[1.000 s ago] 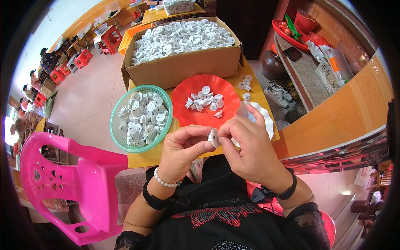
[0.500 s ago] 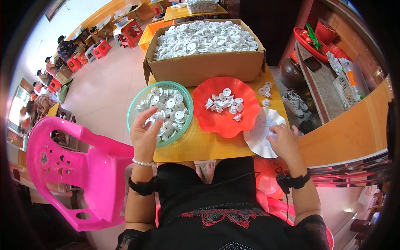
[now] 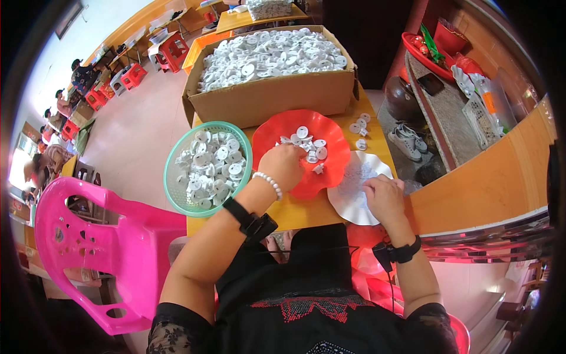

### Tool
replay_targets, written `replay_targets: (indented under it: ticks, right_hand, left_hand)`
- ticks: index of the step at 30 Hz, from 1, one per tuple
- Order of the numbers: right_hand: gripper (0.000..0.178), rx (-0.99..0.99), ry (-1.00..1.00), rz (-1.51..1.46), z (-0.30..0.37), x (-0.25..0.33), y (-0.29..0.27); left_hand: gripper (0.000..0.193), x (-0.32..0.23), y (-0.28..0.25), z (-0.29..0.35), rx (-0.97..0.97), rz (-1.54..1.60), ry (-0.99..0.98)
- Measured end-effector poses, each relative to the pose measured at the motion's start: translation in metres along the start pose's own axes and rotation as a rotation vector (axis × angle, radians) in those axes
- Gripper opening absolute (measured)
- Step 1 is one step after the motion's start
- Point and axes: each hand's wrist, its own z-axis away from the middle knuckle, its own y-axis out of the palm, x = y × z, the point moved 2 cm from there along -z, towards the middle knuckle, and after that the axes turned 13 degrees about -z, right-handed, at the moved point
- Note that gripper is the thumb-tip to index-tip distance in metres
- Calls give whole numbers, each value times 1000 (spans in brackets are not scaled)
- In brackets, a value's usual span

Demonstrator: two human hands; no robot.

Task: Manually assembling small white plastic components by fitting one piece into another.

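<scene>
My left hand (image 3: 283, 167), with a white bead bracelet, reaches over the left rim of the red wavy-edged dish (image 3: 331, 177). Its fingertips are at the small white round plastic parts (image 3: 302, 132) lying there; the back of the hand hides whether one is gripped. At the right edge of the white wavy-edged plate (image 3: 344, 202), my right hand (image 3: 384, 197) has its fingers drawn together in a pinch. Anything between them is too small to make out. Tiny pale pieces (image 3: 355, 177) are spread on that plate. To the left, a green mesh basket (image 3: 169, 183) holds many similar white parts.
Behind the dishes stands a large cardboard box (image 3: 268, 100) heaped with white parts. A few loose parts (image 3: 361, 144) lie on the yellow table (image 3: 295, 215) at right. A pink plastic chair (image 3: 135, 248) stands at left. Several people sit along the far left wall.
My left hand has moved right, from above the green basket to the red dish. My right hand stays by the white plate, its fingers closer together. The whole view has shifted slightly.
</scene>
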Motion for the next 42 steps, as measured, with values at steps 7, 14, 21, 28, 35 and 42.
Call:
replay_targets:
  ticks: [7,14,21,28,35,42]
  right_hand:
    - [12,8,113,-264,-3,3,-13]
    - [16,-37,160,-586,-3,10,-22]
    - [10,-35,91,-769,-4,43,-40]
    - [7,116,32,-1116,-3,117,-43]
    - [7,140,-201,-1142,2,169,-54]
    - [9,-53,-450,-952,-2,184,-59]
  left_hand:
    - [20,-38,33,-29,179,-205,65]
    - [14,-16,19,-15,47,-8,22]
    - [20,8,-26,44,204,1673,-422]
    - [29,-2,-33,96,191,2087,-232]
    - [36,-11,-48,114,228,2218,-28]
    - [46,-16,-39,123,237,2372,3]
